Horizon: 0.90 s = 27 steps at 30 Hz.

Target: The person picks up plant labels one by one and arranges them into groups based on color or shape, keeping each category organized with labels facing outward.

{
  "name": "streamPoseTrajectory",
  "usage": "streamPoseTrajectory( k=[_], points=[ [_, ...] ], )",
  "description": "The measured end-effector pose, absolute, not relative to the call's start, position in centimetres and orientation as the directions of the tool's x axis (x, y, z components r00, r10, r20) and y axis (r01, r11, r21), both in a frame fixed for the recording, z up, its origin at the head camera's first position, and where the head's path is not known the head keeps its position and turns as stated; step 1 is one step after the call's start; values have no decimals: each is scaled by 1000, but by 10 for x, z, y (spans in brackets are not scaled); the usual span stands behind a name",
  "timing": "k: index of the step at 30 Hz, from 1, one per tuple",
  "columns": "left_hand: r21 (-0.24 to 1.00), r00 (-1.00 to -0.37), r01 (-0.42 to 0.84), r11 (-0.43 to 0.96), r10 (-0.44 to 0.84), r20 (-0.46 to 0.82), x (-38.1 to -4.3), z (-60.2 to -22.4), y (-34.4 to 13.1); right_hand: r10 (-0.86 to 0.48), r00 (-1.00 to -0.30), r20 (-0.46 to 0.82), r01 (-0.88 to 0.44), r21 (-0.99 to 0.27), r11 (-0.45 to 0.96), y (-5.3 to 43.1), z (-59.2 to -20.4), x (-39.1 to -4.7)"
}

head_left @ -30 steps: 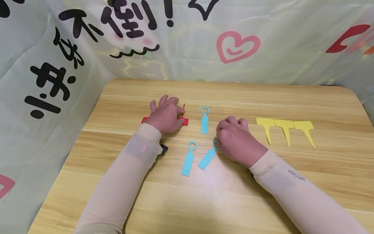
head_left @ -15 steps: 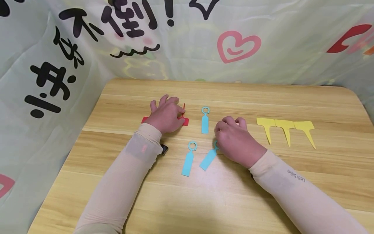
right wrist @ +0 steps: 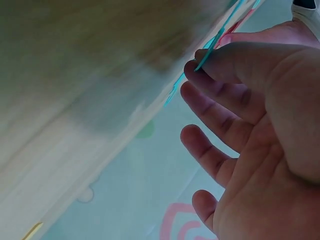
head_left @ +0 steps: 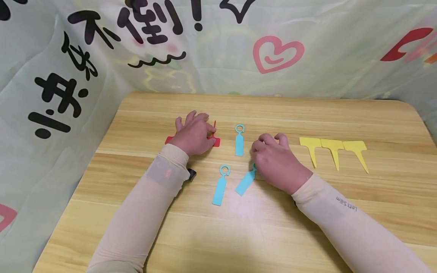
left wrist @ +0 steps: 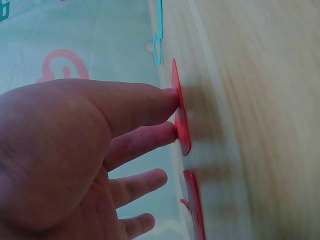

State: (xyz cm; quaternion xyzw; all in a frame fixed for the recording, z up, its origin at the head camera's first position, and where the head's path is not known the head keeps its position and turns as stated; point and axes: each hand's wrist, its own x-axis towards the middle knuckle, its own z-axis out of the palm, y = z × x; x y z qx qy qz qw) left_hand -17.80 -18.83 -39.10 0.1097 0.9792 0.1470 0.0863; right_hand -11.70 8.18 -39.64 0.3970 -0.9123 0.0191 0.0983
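My left hand (head_left: 194,133) lies over the red T-shaped plant labels (head_left: 216,142) and hides most of them. In the left wrist view, thumb and index fingertips press on the upper face of one red label (left wrist: 183,117), while the other fingers are spread. A second red label (left wrist: 194,205) lies beside it. My right hand (head_left: 280,163) pinches the ring end of a slanted blue hang tag (head_left: 246,183) between thumb and index finger; part of the ring is hidden. Two more blue tags lie nearby, one upright tag (head_left: 239,145) farther back and a tilted tag (head_left: 219,191) closer.
Three yellow T-shaped plant labels (head_left: 332,145) lie in a row on the right of the wooden table (head_left: 218,242), their heads side by side. A printed cloth (head_left: 218,76) rises behind the table and along its left side.
The blue tag in my right hand has shifted slightly up and to the right. My left hand has stayed in place on the red labels.
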Motion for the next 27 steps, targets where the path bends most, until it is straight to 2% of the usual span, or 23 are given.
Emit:
streamPoseTrajectory(
  k=[7, 15, 27],
  points=[
    [306, -961, 188, 933, 238, -137, -178, -391, -189, -731, -655, 192, -733, 76, 676, 85, -398, -123],
    [307, -960, 186, 933, 239, -145, -178, -391, -189, -743, -640, 194, -749, 57, 660, 89, -399, -130],
    [312, -958, 192, 931, 247, -146, -177, -391, -189, -816, -554, 167, -809, 124, 575, 95, -390, -150]
  ],
)
